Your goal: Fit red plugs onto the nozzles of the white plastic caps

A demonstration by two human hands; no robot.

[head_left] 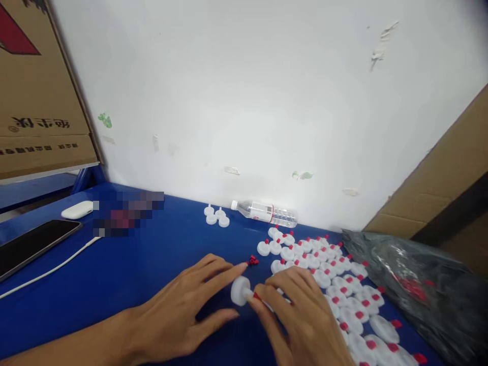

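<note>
On the blue table (125,274) my left hand (183,310) lies with fingers stretched out, its fingertips beside a white plastic cap (240,291). My right hand (301,315) pinches the red tip on that cap's spout with thumb and fingers. A few small red tips (252,261) lie just beyond my left fingertips. To the right spreads a mass of several white caps with red tips (335,284), reaching the near right edge. Three plain white caps (216,216) sit near the wall.
A clear water bottle (265,213) lies on its side against the white wall. A black plastic bag (415,290) sits at right. A phone (30,246), white cable (49,269) and white earbud case (77,209) are at left. Cardboard boxes (34,91) stand at both sides.
</note>
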